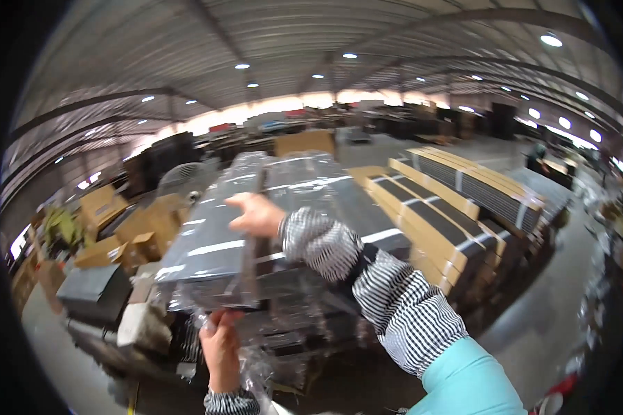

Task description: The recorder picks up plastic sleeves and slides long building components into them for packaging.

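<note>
A long dark grey package (218, 225) in shiny clear plastic wrap lies in front of me, pointing away. My left hand (221, 346) is at its near end, low down. The fingers there close on loose clear plastic wrap (253, 363); some are hidden behind it. Over the package's right long edge reaches my right hand (259, 214), its fingers stretched out toward the left. Whether the fingertips press on the top I cannot tell. Close by on the right lies another wrapped dark package (311, 194), with more dark wrapped pieces underneath.
Strapped stacks of dark panels with cardboard edges (422, 225) stand at the right. At the left are cardboard boxes (104, 204), a dark grey box (95, 294) and a grey round fan (180, 178). Beyond the right-hand stacks runs a grey floor (533, 297).
</note>
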Demonstrator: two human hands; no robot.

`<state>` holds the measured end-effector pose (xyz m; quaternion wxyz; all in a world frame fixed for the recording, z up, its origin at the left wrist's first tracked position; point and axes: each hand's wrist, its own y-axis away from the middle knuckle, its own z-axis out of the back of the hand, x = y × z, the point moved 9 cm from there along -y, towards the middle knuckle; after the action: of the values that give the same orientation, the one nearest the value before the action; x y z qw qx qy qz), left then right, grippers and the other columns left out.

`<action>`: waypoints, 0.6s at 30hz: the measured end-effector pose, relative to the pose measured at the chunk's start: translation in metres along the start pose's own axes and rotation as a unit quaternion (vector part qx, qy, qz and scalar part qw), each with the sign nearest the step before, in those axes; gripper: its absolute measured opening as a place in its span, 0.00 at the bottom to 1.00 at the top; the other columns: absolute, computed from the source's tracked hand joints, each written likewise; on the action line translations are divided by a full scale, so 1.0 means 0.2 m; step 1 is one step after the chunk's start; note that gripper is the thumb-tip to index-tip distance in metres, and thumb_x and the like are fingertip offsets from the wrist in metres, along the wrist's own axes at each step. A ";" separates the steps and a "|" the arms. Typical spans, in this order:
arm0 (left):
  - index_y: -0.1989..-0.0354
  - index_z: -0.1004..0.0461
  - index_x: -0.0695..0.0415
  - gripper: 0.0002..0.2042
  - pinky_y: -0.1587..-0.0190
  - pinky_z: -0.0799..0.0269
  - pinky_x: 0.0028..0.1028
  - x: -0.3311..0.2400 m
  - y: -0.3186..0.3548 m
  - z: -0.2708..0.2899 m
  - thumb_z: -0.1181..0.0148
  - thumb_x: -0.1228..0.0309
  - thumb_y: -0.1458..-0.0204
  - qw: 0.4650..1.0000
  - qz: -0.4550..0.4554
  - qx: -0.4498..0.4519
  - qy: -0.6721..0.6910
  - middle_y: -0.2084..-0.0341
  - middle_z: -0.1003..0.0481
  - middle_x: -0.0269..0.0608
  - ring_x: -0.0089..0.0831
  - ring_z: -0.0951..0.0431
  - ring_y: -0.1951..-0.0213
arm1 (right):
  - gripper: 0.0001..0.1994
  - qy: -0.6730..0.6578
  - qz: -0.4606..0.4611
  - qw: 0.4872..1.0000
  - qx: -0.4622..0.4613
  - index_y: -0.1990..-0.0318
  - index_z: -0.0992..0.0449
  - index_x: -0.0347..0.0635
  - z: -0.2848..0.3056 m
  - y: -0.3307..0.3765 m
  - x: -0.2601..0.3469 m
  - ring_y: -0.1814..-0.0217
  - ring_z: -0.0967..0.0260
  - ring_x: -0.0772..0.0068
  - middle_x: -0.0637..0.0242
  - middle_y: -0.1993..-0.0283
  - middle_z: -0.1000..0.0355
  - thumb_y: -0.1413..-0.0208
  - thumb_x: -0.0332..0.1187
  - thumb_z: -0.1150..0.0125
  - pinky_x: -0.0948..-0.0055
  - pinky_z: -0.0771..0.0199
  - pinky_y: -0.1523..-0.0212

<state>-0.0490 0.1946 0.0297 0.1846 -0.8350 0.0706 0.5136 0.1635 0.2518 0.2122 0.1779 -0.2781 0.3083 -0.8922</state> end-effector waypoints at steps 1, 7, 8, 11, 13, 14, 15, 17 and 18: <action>0.57 0.27 0.64 0.09 0.87 0.52 0.16 0.10 0.00 -0.10 0.42 0.71 0.41 0.999 0.006 0.018 0.045 0.71 0.22 0.39 0.08 0.43 0.87 | 0.27 0.066 0.115 0.988 -0.079 0.42 0.30 0.33 0.20 0.23 0.19 0.32 0.40 0.50 0.44 0.36 0.37 0.52 0.31 0.36 0.61 0.40 0.32; 0.59 0.23 0.59 0.14 0.72 0.34 0.23 1.02 0.46 -0.61 0.45 0.59 0.38 0.970 0.199 0.132 0.042 0.71 0.24 0.31 0.23 0.32 0.76 | 0.14 0.351 0.125 0.870 -0.322 0.55 0.24 0.40 1.24 1.63 0.34 0.50 0.29 0.51 0.55 0.49 0.27 0.52 0.27 0.38 0.57 0.28 0.51; 0.59 0.23 0.59 0.15 0.73 0.37 0.21 1.04 0.58 -0.77 0.47 0.58 0.36 0.962 0.223 0.156 0.034 0.70 0.25 0.30 0.19 0.36 0.77 | 0.14 0.381 0.047 0.868 -0.315 0.56 0.24 0.39 1.36 1.76 0.13 0.53 0.30 0.52 0.56 0.53 0.28 0.52 0.28 0.37 0.56 0.29 0.53; 0.56 0.23 0.62 0.18 0.63 0.35 0.21 1.28 0.84 -1.03 0.51 0.58 0.35 0.925 0.293 0.240 0.034 0.64 0.22 0.36 0.21 0.31 0.68 | 0.20 0.401 -0.158 0.865 -0.258 0.54 0.24 0.36 1.69 2.26 -0.70 0.46 0.34 0.50 0.54 0.51 0.29 0.53 0.38 0.34 0.57 0.32 0.45; 0.54 0.23 0.63 0.20 0.55 0.33 0.23 1.34 0.95 -1.36 0.52 0.56 0.35 0.922 0.268 0.276 0.049 0.60 0.21 0.40 0.24 0.27 0.61 | 0.24 0.439 -0.296 0.828 -0.185 0.51 0.24 0.38 1.96 2.79 -1.21 0.41 0.38 0.47 0.51 0.47 0.32 0.52 0.43 0.33 0.53 0.39 0.39; 0.54 0.23 0.63 0.21 0.53 0.33 0.25 1.38 0.99 -1.51 0.52 0.55 0.35 0.920 0.262 0.282 0.074 0.58 0.20 0.42 0.26 0.25 0.58 | 0.28 0.432 -0.376 0.807 -0.146 0.47 0.26 0.38 2.03 3.05 -1.44 0.38 0.41 0.44 0.47 0.43 0.35 0.52 0.47 0.33 0.52 0.42 0.37; 0.53 0.23 0.63 0.22 0.51 0.33 0.27 1.43 1.01 -1.61 0.52 0.54 0.35 0.915 0.282 0.261 0.125 0.58 0.20 0.42 0.27 0.25 0.56 | 0.33 0.422 -0.470 0.769 -0.091 0.43 0.29 0.38 2.04 3.23 -1.60 0.35 0.45 0.41 0.43 0.39 0.40 0.51 0.53 0.35 0.50 0.43 0.36; 0.58 0.22 0.62 0.16 0.55 0.30 0.25 1.45 1.04 -1.85 0.46 0.59 0.38 0.897 0.316 0.190 0.243 0.64 0.20 0.39 0.25 0.24 0.60 | 0.47 0.409 -0.561 0.719 0.020 0.30 0.45 0.45 1.93 3.54 -1.84 0.24 0.65 0.40 0.41 0.26 0.57 0.55 0.61 0.37 0.39 0.62 0.30; 0.51 0.26 0.63 0.23 0.56 0.30 0.27 1.59 1.02 -1.86 0.49 0.52 0.38 0.902 0.296 0.201 0.243 0.56 0.23 0.44 0.28 0.23 0.58 | 0.51 0.360 -0.583 0.728 0.043 0.27 0.50 0.50 1.83 3.45 -1.87 0.22 0.71 0.41 0.44 0.24 0.63 0.57 0.61 0.36 0.37 0.67 0.30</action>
<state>0.3449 -0.1112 -0.1495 0.1649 -0.8199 0.4585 0.3005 0.7795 -0.2461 -0.1410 -0.4893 -0.0534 0.0881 -0.8660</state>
